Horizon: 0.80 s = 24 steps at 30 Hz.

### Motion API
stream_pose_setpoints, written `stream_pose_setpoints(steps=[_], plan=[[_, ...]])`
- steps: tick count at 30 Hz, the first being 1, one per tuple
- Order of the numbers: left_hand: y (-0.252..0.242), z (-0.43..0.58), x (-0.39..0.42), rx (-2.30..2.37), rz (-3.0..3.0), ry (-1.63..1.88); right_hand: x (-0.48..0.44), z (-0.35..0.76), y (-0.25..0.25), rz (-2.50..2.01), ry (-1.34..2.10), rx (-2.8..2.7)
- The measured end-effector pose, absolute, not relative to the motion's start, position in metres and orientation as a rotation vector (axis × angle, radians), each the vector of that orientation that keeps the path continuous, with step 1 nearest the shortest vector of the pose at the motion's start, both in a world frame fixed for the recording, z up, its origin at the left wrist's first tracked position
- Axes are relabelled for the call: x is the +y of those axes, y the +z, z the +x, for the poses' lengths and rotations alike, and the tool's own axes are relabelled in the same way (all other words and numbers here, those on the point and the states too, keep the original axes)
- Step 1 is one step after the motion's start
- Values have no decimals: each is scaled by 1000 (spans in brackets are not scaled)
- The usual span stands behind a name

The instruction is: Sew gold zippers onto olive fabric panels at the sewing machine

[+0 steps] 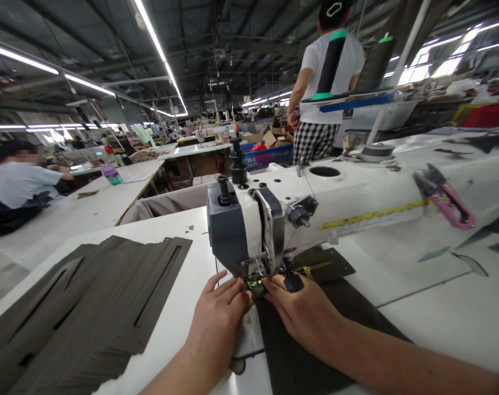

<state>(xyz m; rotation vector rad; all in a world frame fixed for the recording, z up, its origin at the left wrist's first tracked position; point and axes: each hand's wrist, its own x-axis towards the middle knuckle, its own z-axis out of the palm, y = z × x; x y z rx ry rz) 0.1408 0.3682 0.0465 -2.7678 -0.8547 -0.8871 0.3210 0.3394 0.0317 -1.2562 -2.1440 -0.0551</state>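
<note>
A white and dark grey sewing machine [228, 230] stands in front of me, its needle area low in the middle. Under its foot lies a dark olive fabric panel [288, 351], which spreads toward me and out to the right. A gold zipper [315, 267] shows on its far part. My left hand [219, 315] is at the left of the foot, thumb and fingers closed at the panel's edge. Close to the foot on the right, my right hand [305, 310] grips the panel with bent fingers. The fingertips of both hands are partly hidden.
Many dark olive panels with slots [105, 296] lie overlapped on the left of the table. Pink-handled snips [455, 206] and a yellow measuring tape [373, 214] are on the machine arm. A thread cone [332, 66] stands above. One person [332, 82] stands behind; another [23, 175] sits left.
</note>
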Motion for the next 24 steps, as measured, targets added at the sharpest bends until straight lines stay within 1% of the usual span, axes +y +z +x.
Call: stream_pose_setpoints(steps=[7, 17, 24], plan=[[43, 140, 372, -871, -2786, -866, 345, 321, 30, -1242, -114, -2127], [41, 136, 368, -811, -2755, -839, 338, 321, 33, -1223, -34, -2115], [41, 138, 368, -860, -2765, -871, 339, 320, 28, -1285, -64, -2129]])
